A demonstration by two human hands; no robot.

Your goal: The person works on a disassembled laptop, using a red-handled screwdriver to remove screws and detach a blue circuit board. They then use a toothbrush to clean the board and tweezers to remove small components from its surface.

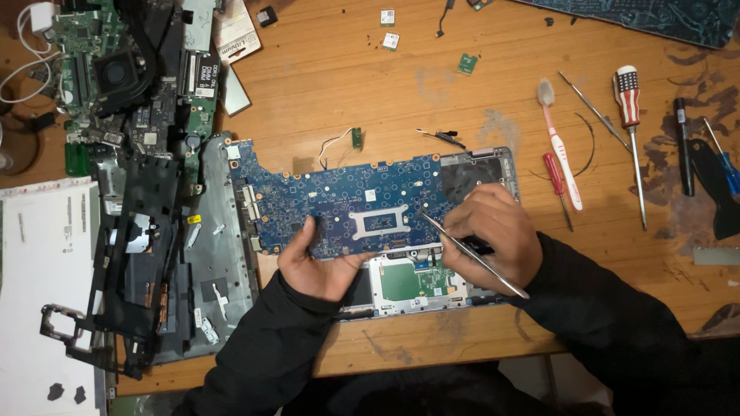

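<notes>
A blue laptop motherboard (339, 196) lies over an open grey laptop chassis (493, 162) on a wooden table. My left hand (312, 266) grips the board's lower edge, thumb on its top face beside the silver square bracket (380, 223). My right hand (493, 231) holds metal tweezers (470, 254), and their tip touches the board just right of that bracket. Both arms wear black sleeves.
A second green motherboard with a fan (116, 73) and black laptop frames (131, 262) crowd the left. A toothbrush (559, 146), red screwdrivers (632, 115), a thin probe (593, 112) and black tools (686, 146) lie at the right. Small chips (391, 41) sit at the back.
</notes>
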